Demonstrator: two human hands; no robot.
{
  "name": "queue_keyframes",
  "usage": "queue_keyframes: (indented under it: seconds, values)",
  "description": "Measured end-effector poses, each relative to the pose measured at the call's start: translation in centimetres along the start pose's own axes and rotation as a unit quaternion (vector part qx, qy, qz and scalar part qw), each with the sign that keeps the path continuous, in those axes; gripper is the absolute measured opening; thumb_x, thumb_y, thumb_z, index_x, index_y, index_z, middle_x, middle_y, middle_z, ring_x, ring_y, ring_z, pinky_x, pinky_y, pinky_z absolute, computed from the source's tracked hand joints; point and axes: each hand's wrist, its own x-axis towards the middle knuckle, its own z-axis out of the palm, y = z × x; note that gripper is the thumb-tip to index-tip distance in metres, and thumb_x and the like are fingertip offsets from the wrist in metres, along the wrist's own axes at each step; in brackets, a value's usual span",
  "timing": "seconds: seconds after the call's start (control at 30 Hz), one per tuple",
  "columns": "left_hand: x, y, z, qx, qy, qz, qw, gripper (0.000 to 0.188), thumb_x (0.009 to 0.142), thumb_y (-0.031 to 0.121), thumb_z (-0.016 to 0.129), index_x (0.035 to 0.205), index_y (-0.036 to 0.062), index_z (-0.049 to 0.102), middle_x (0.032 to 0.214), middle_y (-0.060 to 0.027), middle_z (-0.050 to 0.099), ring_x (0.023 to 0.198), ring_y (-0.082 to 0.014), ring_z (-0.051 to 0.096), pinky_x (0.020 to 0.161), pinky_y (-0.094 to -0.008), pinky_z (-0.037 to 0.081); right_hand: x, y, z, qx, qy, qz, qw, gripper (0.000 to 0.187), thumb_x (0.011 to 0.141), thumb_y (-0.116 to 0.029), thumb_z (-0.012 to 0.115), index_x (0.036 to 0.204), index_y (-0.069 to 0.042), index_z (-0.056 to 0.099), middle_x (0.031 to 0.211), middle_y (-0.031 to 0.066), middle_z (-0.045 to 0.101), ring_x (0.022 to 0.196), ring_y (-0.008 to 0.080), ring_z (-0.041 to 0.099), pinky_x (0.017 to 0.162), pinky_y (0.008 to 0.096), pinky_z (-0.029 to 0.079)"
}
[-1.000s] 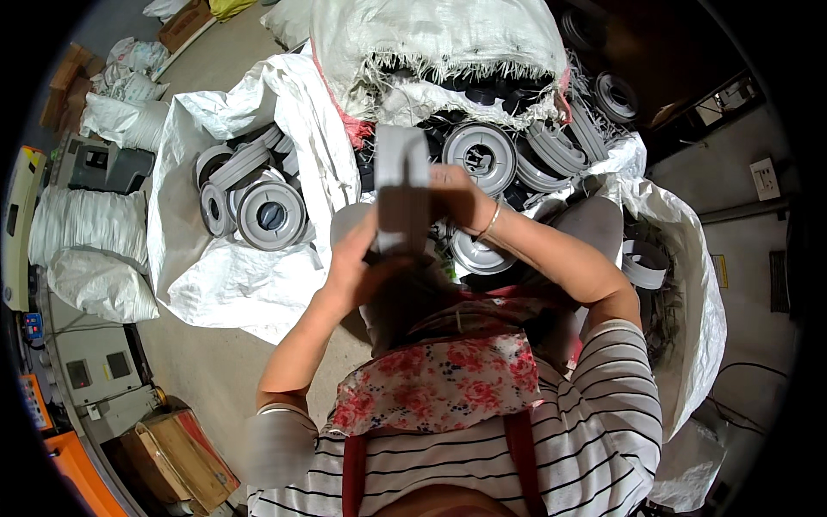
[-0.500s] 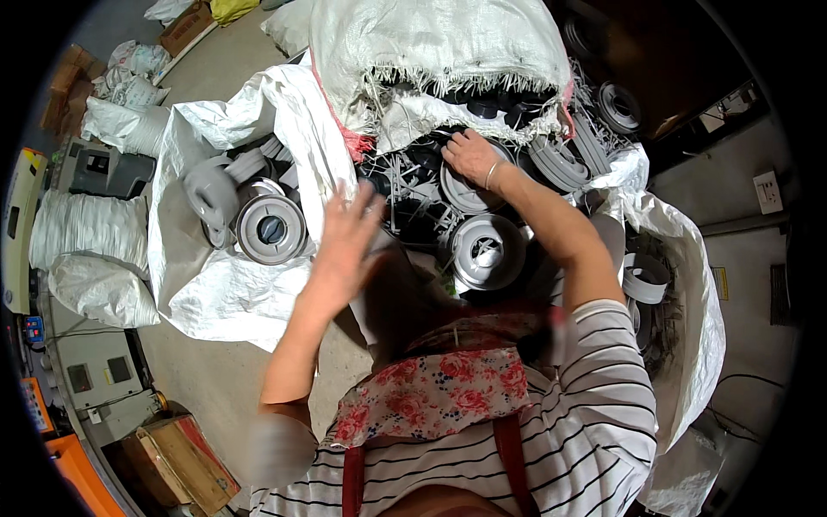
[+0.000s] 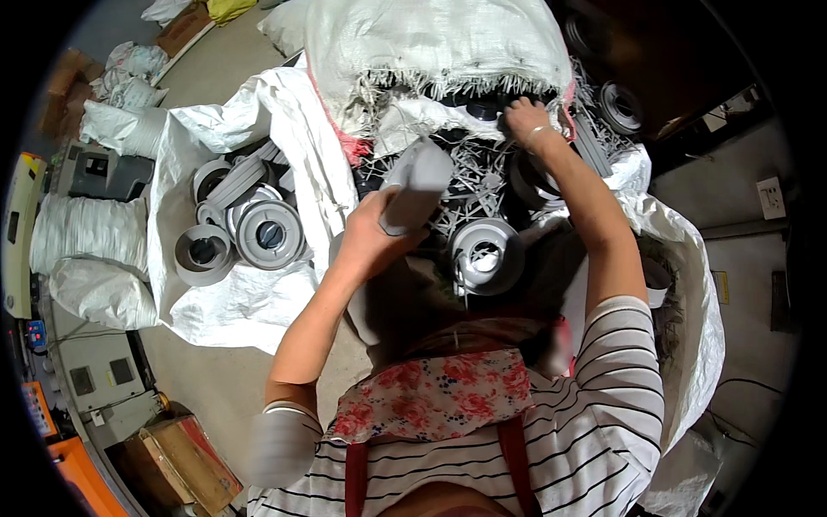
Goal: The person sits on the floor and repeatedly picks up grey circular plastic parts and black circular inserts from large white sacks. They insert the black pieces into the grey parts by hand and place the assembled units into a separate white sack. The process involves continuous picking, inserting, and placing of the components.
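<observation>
My left hand (image 3: 379, 234) is closed round a grey plastic ring-shaped part (image 3: 422, 177), smeared by motion, lifted near the inner edge of the left white sack (image 3: 185, 276). At the frayed mouth of the upper white woven sack (image 3: 439, 39), my right hand (image 3: 525, 125) has its fingers curled by black parts (image 3: 482, 110); what they grip, if anything, is hidden. Between my hands lie thin grey plastic sprues (image 3: 474, 181) among black pieces. Closer to me sits a round grey flanged part (image 3: 487, 256).
In the left sack lie several grey round parts (image 3: 270, 234). Another white sack (image 3: 702, 345) with grey pieces stands at my right. Filled white bags (image 3: 90, 233), a grey machine cabinet (image 3: 95, 366) and cardboard (image 3: 189, 465) line the left side.
My left hand has taken up a grey part. My right hand has moved from the pile up and right to the sack's mouth. A grey piece has tumbled down inside the left sack.
</observation>
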Motion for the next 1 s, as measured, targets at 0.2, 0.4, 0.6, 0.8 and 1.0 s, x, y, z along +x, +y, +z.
queue_keyframes:
  seconds: [0.2,0.4,0.6,0.8,1.0]
  values:
    - [-1.9,-2.3,-0.4,-0.327,0.127,-0.127,0.928,0.035,0.076,0.011,0.071,0.107,0.0019,0.058,0.096,-0.0054,0.062,0.089,-0.0124,0.057,0.081,-0.0266,0.045,-1.9,-4.7,-6.5,0.150,0.189,-0.037,0.970,0.011,0.081,-0.015,0.056,0.084,-0.004,0.058,0.089,0.0128,0.058,0.089,0.0307,0.055,0.072,0.0374,0.049]
    - [-2.5,-0.1,0.3,-0.649,0.075,-0.137,0.745,0.035,0.091,0.010,0.054,0.120,-0.0083,0.048,0.110,-0.0144,0.059,0.103,-0.0210,0.057,0.093,-0.0337,0.045,-6.3,-14.6,-13.7,0.492,0.201,-0.078,0.844,0.024,0.086,-0.028,0.059,0.086,-0.005,0.067,0.088,0.0136,0.063,0.085,0.0328,0.058,0.076,0.0391,0.048]
    - [-5.2,-1.4,-0.2,-0.623,0.062,-0.121,0.770,0.044,0.089,0.025,0.061,0.116,-0.0074,0.049,0.111,-0.0137,0.058,0.101,-0.0217,0.058,0.092,-0.0363,0.047,-9.0,-17.5,-16.2,0.494,0.074,-0.156,0.852,0.042,0.072,-0.029,0.073,0.098,0.002,0.061,0.095,0.0170,0.057,0.091,0.0341,0.055,0.079,0.0363,0.047]
    - [-6.4,-1.2,-1.8,-0.597,0.010,-0.129,0.791,0.045,0.086,0.026,0.065,0.114,-0.0067,0.051,0.103,-0.0108,0.061,0.091,-0.0192,0.061,0.082,-0.0333,0.052,-9.9,-17.9,-17.0,0.409,0.110,-0.315,0.849,0.051,0.066,-0.033,0.073,0.098,0.001,0.054,0.098,0.0206,0.053,0.095,0.0370,0.052,0.080,0.0394,0.048]
    - [-6.4,-1.3,-2.7,-0.597,-0.039,-0.153,0.787,0.041,0.085,0.021,0.067,0.112,-0.0056,0.053,0.102,-0.0103,0.062,0.093,-0.0194,0.061,0.084,-0.0332,0.052,-10.9,-18.2,-16.4,0.405,0.191,-0.350,0.823,0.051,0.061,-0.019,0.073,0.105,-0.003,0.053,0.093,0.0187,0.048,0.088,0.0375,0.052,0.074,0.0411,0.047]
